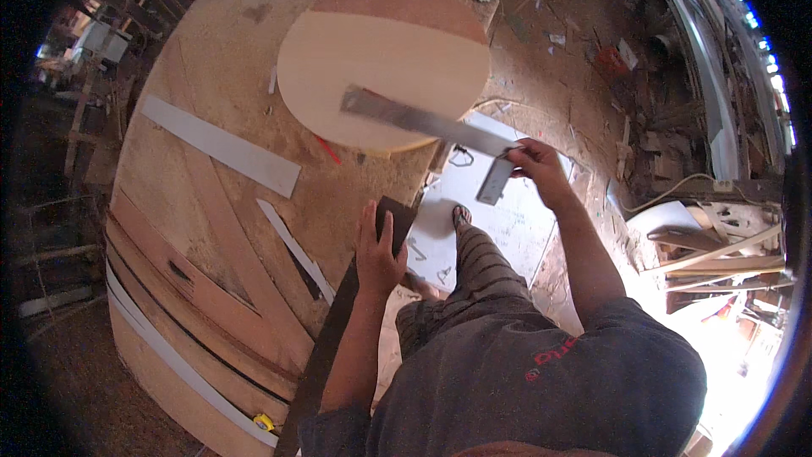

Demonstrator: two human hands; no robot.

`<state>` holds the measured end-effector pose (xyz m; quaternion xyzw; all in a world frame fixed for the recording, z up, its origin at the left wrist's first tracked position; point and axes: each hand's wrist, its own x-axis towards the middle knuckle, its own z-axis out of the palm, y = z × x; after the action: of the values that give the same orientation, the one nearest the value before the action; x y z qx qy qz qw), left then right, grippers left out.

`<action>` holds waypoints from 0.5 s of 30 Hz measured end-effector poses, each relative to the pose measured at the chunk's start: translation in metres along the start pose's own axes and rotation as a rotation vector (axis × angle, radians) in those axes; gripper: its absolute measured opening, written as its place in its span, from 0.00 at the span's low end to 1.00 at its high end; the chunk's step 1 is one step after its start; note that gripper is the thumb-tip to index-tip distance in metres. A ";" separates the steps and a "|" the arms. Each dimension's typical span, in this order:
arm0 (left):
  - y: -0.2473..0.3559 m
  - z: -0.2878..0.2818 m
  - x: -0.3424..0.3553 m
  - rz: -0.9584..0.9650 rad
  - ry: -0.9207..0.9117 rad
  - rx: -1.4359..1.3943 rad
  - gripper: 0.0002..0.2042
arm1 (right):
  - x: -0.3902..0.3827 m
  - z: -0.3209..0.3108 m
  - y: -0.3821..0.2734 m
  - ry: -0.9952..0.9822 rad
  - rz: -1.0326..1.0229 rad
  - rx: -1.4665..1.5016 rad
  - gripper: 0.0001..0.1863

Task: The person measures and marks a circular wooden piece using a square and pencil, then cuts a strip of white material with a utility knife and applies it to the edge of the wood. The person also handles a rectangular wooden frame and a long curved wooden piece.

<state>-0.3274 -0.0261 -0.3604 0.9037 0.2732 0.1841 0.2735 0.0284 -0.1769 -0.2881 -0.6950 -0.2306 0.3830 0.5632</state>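
My right hand (541, 171) is closed round the corner of an L-shaped metal square (461, 132). The square's long blade reaches left over a round wooden panel (381, 55), and its short leg points down; its far end is blurred. The panel is pale with a reddish-brown band along its far side, and lies on the workbench (241, 93). My left hand (378, 258) is closed round the upper end of a long dark board (397, 218) standing along the bench's right edge. My left forearm runs beside that board.
On the bench lie a white strip (224, 145), a narrower strip (296, 250), long brown boards (220, 228), a red stick (327, 150) and a yellow tape measure (264, 421). A white sheet (507, 228) covers the floor by my foot. Scrap timber (719, 267) is piled at right.
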 end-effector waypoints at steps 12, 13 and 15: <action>0.051 -0.073 0.066 -0.082 -0.246 -0.067 0.39 | 0.332 -0.026 -0.082 -0.084 -0.084 -0.051 0.14; 0.066 -0.083 0.073 -0.149 -0.283 -0.077 0.39 | 0.360 -0.004 -0.083 -0.184 -0.056 -0.069 0.14; 0.081 -0.080 0.085 -0.206 -0.296 -0.110 0.39 | 0.404 0.023 -0.095 -0.346 0.006 -0.133 0.14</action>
<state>-0.2674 -0.0006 -0.2337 0.8718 0.3107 0.0349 0.3770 0.2629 0.1659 -0.3084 -0.6551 -0.3467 0.4825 0.4667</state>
